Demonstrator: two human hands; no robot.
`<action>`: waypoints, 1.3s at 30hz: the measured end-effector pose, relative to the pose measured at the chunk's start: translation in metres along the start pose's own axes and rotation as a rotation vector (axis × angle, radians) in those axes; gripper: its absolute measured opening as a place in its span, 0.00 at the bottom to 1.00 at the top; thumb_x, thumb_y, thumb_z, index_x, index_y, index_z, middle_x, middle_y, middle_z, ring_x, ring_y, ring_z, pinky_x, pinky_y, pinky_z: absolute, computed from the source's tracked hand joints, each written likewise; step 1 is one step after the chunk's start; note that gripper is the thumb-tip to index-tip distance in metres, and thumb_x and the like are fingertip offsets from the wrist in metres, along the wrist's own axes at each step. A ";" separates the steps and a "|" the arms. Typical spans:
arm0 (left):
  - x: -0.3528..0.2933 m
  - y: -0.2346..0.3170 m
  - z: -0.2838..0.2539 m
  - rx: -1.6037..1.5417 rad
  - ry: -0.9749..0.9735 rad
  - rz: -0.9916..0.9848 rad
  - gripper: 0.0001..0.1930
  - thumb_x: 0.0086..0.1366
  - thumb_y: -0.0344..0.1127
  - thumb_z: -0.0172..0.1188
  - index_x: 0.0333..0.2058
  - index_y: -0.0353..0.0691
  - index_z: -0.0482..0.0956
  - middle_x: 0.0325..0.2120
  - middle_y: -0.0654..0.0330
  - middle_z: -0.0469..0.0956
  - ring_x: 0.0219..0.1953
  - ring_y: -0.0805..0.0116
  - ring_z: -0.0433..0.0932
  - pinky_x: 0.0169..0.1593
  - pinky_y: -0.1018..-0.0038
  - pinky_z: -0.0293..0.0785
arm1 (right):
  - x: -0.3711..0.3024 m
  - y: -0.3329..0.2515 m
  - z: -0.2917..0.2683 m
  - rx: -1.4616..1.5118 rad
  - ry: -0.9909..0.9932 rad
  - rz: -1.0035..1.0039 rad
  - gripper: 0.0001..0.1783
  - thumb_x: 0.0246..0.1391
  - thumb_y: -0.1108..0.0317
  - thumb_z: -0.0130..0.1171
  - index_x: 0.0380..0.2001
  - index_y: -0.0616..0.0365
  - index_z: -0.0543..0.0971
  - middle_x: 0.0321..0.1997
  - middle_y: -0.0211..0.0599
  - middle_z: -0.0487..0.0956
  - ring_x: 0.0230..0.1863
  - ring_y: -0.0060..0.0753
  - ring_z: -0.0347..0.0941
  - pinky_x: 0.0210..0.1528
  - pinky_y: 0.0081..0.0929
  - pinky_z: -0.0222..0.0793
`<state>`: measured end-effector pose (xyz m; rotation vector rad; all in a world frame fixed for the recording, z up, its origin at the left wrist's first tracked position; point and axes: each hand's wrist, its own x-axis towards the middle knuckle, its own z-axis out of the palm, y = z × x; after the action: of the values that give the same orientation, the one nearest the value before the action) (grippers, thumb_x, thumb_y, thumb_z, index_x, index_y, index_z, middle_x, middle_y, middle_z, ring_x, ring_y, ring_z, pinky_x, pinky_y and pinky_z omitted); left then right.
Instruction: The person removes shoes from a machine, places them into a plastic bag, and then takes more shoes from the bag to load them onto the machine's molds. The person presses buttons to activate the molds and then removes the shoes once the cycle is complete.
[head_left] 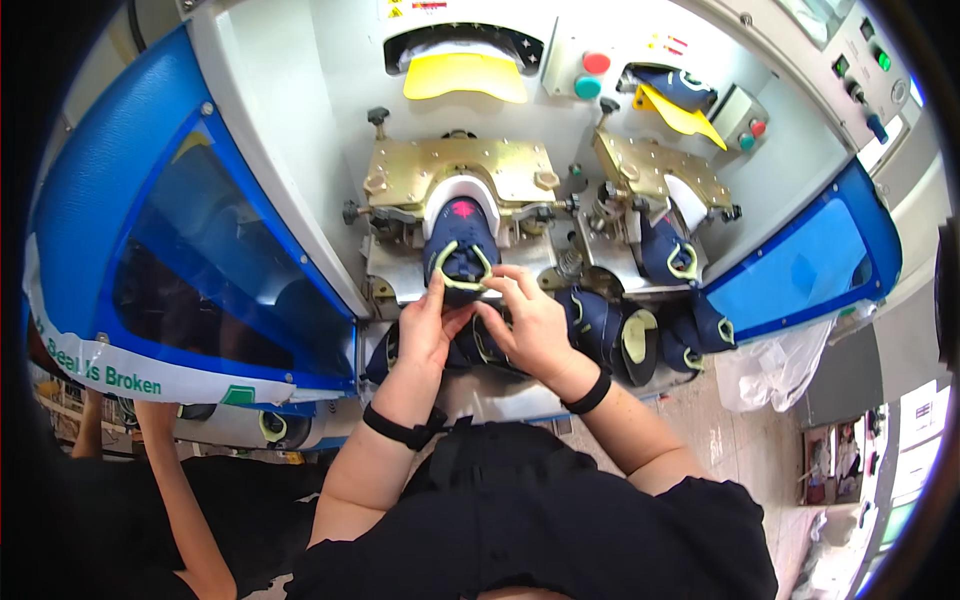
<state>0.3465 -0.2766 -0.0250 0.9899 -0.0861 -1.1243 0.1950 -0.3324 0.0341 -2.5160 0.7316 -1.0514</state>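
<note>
A navy shoe upper (462, 222) with a pink mark on its tongue and a lime-green collar lining points away from me. Its toe end lies inside the white curved pad (484, 190) of a brass-coloured metal fixture (460, 165). My left hand (430, 332) grips the left side of the heel, thumb up against the collar. On the right side, my right hand (528, 322) pinches the collar edge between bent fingers and thumb. The underside of the heel, where my fingers go beneath, is hidden.
A second fixture (665, 170) at right has another navy upper (665, 250) at its pad. Several more uppers (595, 322) line the front ledge. Red and green buttons (592, 75) and yellow flaps (465, 78) are behind. Blue windowed doors (200, 250) flank the machine. Another person's arm (172, 490) shows lower left.
</note>
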 end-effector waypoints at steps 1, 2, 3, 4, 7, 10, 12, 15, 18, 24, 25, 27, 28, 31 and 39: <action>-0.002 0.001 0.002 0.014 -0.014 0.005 0.22 0.65 0.52 0.61 0.41 0.34 0.77 0.33 0.56 0.81 0.32 0.65 0.82 0.34 0.75 0.81 | -0.013 0.010 -0.004 -0.012 -0.021 -0.013 0.11 0.54 0.62 0.62 0.37 0.55 0.77 0.41 0.38 0.76 0.34 0.45 0.77 0.33 0.35 0.73; 0.000 0.001 0.001 0.025 -0.029 0.009 0.23 0.64 0.52 0.61 0.40 0.33 0.77 0.32 0.56 0.81 0.31 0.64 0.83 0.33 0.75 0.81 | -0.027 0.020 -0.008 -0.025 -0.043 -0.026 0.07 0.54 0.64 0.61 0.32 0.54 0.76 0.34 0.36 0.75 0.30 0.44 0.76 0.30 0.36 0.72; 0.002 -0.002 -0.001 0.022 0.000 0.010 0.25 0.63 0.53 0.62 0.39 0.31 0.76 0.31 0.55 0.81 0.30 0.62 0.83 0.31 0.76 0.81 | -0.043 0.025 -0.014 -0.032 -0.007 0.004 0.06 0.54 0.67 0.60 0.26 0.54 0.74 0.27 0.35 0.72 0.25 0.44 0.73 0.26 0.37 0.68; 0.004 -0.003 -0.001 0.018 0.000 0.001 0.25 0.62 0.52 0.63 0.38 0.30 0.76 0.31 0.54 0.81 0.30 0.60 0.83 0.30 0.76 0.82 | -0.060 0.041 -0.020 -0.025 0.018 0.060 0.06 0.55 0.69 0.59 0.27 0.56 0.73 0.28 0.38 0.72 0.25 0.46 0.71 0.27 0.36 0.67; 0.007 -0.006 -0.003 -0.028 0.046 -0.006 0.24 0.61 0.51 0.64 0.37 0.31 0.76 0.30 0.53 0.81 0.30 0.59 0.83 0.28 0.76 0.82 | -0.111 0.104 -0.033 0.039 0.354 0.532 0.07 0.57 0.68 0.58 0.31 0.58 0.72 0.28 0.38 0.71 0.29 0.37 0.70 0.34 0.30 0.66; 0.005 -0.007 -0.001 -0.025 0.069 -0.024 0.24 0.62 0.51 0.64 0.37 0.30 0.76 0.30 0.53 0.81 0.30 0.60 0.83 0.29 0.76 0.82 | -0.164 0.188 -0.054 0.202 0.715 1.030 0.09 0.59 0.66 0.55 0.35 0.61 0.71 0.32 0.35 0.71 0.36 0.27 0.68 0.42 0.26 0.65; 0.008 -0.008 -0.011 -0.023 0.076 -0.015 0.24 0.62 0.52 0.64 0.38 0.31 0.76 0.31 0.53 0.81 0.30 0.60 0.83 0.30 0.76 0.82 | -0.176 0.213 -0.064 0.139 0.753 1.034 0.12 0.61 0.64 0.50 0.36 0.64 0.75 0.33 0.38 0.78 0.35 0.30 0.72 0.43 0.26 0.67; 0.005 -0.006 -0.008 0.002 0.063 -0.007 0.25 0.62 0.52 0.63 0.38 0.30 0.76 0.30 0.54 0.80 0.31 0.61 0.83 0.31 0.76 0.82 | -0.160 0.234 -0.078 0.285 0.497 1.116 0.20 0.61 0.57 0.51 0.32 0.66 0.81 0.30 0.41 0.83 0.34 0.35 0.77 0.42 0.26 0.69; 0.006 -0.004 -0.005 0.018 0.061 -0.002 0.26 0.61 0.53 0.63 0.39 0.31 0.76 0.30 0.54 0.80 0.31 0.61 0.83 0.31 0.76 0.82 | -0.125 0.254 -0.073 0.150 0.254 1.337 0.29 0.51 0.45 0.60 0.24 0.67 0.83 0.24 0.47 0.83 0.32 0.44 0.81 0.40 0.31 0.71; -0.004 -0.007 -0.003 0.017 0.018 -0.039 0.28 0.66 0.59 0.55 0.40 0.33 0.77 0.33 0.53 0.81 0.35 0.57 0.83 0.32 0.72 0.80 | -0.149 0.266 -0.064 0.421 0.416 1.179 0.19 0.48 0.58 0.65 0.26 0.68 0.80 0.24 0.40 0.80 0.27 0.33 0.76 0.34 0.32 0.69; -0.017 -0.002 -0.023 0.010 0.018 -0.114 0.31 0.67 0.62 0.48 0.41 0.33 0.77 0.35 0.52 0.81 0.36 0.56 0.82 0.34 0.70 0.81 | -0.136 0.209 -0.057 0.413 0.542 1.041 0.15 0.54 0.62 0.61 0.33 0.67 0.78 0.27 0.34 0.78 0.26 0.25 0.70 0.30 0.29 0.67; -0.032 -0.012 -0.038 0.060 -0.220 -0.299 0.39 0.69 0.67 0.35 0.43 0.30 0.76 0.38 0.48 0.81 0.39 0.53 0.82 0.37 0.68 0.81 | -0.141 0.128 -0.093 0.664 0.501 0.925 0.12 0.63 0.65 0.54 0.43 0.62 0.76 0.25 0.25 0.73 0.23 0.14 0.64 0.25 0.18 0.61; -0.035 -0.018 -0.048 0.123 -0.409 -0.384 0.43 0.68 0.69 0.29 0.43 0.28 0.76 0.39 0.46 0.81 0.40 0.51 0.82 0.37 0.68 0.81 | -0.133 0.078 -0.112 0.703 0.373 0.921 0.11 0.63 0.68 0.53 0.46 0.60 0.75 0.25 0.23 0.72 0.22 0.13 0.65 0.24 0.16 0.61; -0.076 -0.018 0.002 0.386 -0.765 -0.605 0.45 0.67 0.71 0.29 0.50 0.30 0.74 0.49 0.46 0.77 0.53 0.55 0.76 0.54 0.64 0.73 | -0.126 0.011 -0.128 0.965 0.144 0.577 0.14 0.64 0.70 0.48 0.50 0.65 0.70 0.32 0.33 0.77 0.27 0.23 0.75 0.31 0.19 0.71; -0.094 0.045 0.081 -0.361 -0.694 0.061 0.20 0.75 0.38 0.40 0.61 0.39 0.65 0.56 0.54 0.73 0.57 0.59 0.73 0.61 0.56 0.68 | -0.043 -0.016 -0.090 0.907 0.050 0.379 0.24 0.55 0.75 0.61 0.54 0.61 0.66 0.46 0.41 0.75 0.38 0.26 0.77 0.38 0.24 0.76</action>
<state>0.2922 -0.2492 0.0923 0.2469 -0.4514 -1.3276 0.1094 -0.3028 0.0780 -1.5195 0.5354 -0.9985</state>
